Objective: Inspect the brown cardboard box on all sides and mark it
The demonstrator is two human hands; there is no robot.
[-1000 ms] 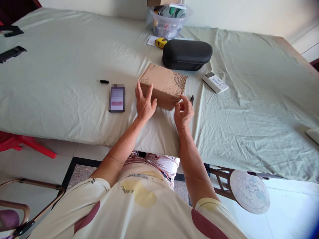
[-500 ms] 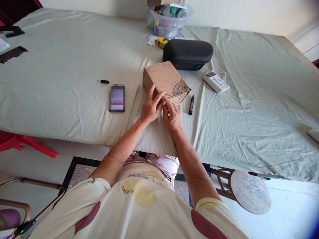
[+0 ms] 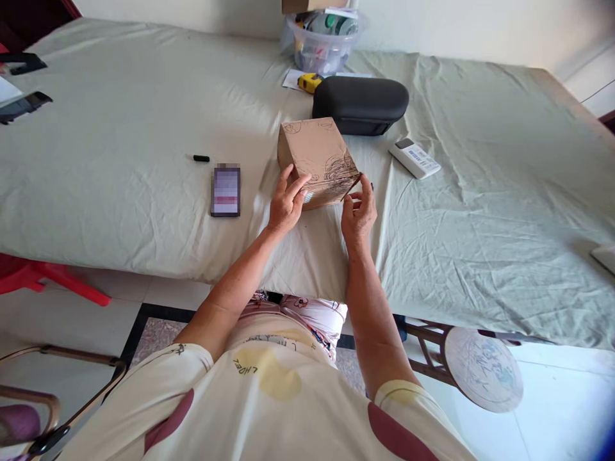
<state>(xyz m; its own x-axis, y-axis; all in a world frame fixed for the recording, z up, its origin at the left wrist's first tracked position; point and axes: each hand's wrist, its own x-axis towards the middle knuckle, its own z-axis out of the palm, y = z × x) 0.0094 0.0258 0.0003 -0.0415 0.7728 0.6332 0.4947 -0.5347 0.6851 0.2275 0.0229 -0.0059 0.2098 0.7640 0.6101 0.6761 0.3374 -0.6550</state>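
Note:
A brown cardboard box (image 3: 314,147) with black pen scribbles on its top rests on the cloth in front of me. My left hand (image 3: 286,205) grips its near left corner, fingers spread over the edge. At the near right corner, my right hand (image 3: 360,214) has thumb and forefinger on the edge, where a flap or side panel stands slightly out. Part of the front face lies behind my fingers. A black marker is mostly hidden behind my right hand; only a dark end (image 3: 371,186) shows.
Left of the box lie a phone (image 3: 225,190) and a small black cap (image 3: 201,158). Behind are a black case (image 3: 360,105), a yellow tape measure (image 3: 310,82) and a clear plastic tub (image 3: 321,54). A white device (image 3: 414,158) lies to the right.
My right hand has moved right from the middle of the box's front to its near right corner. The box has turned slightly, and my left hand stays at its left side.

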